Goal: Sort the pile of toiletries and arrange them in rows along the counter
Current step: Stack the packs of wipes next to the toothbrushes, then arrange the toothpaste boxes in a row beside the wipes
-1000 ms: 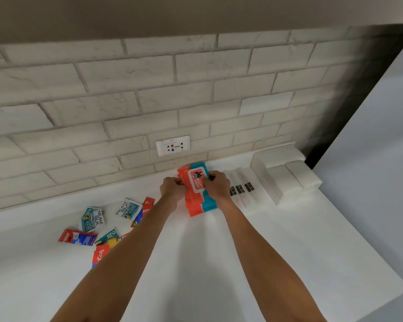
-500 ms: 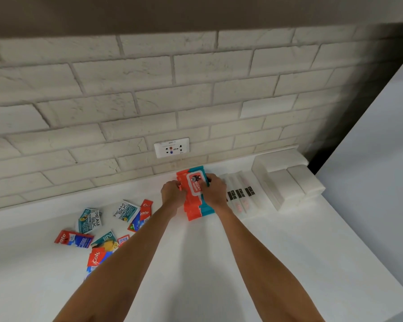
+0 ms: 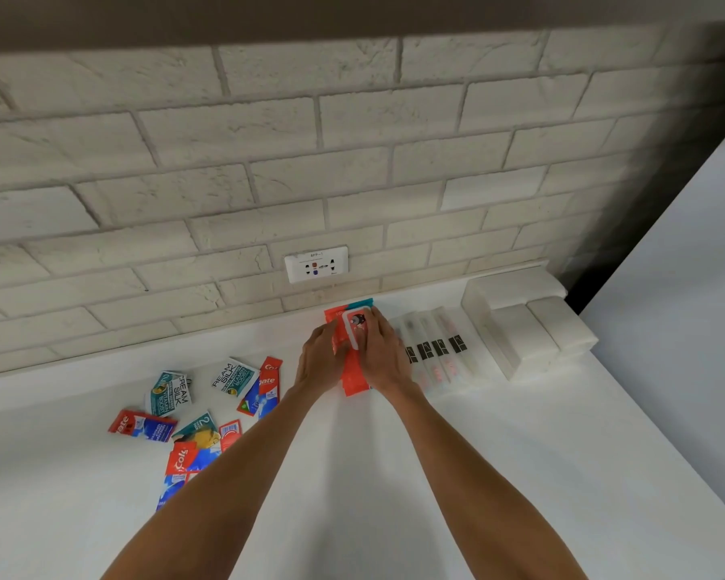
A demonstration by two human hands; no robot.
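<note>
A stack of red and teal wipe packs [image 3: 349,328] lies flat on the white counter [image 3: 499,475] near the wall. My left hand [image 3: 321,362] presses its left edge and my right hand [image 3: 384,357] lies over its right side, both gripping the stack. Right of it lie several clear-wrapped toothbrushes [image 3: 440,349] in a row, then white soap boxes [image 3: 524,324]. To the left is a loose pile of sachets: teal Cream Silk packets [image 3: 170,393] and red and blue Colgate sachets [image 3: 143,427]. My left forearm hides part of the pile.
A brick wall with a white power socket [image 3: 315,264] runs along the back of the counter. The counter's right edge [image 3: 666,450] drops off diagonally beside a pale floor.
Both hands have slid a little toward the wall with the wipe stack, and my right hand now covers more of the top pack. The sachet pile has not moved.
</note>
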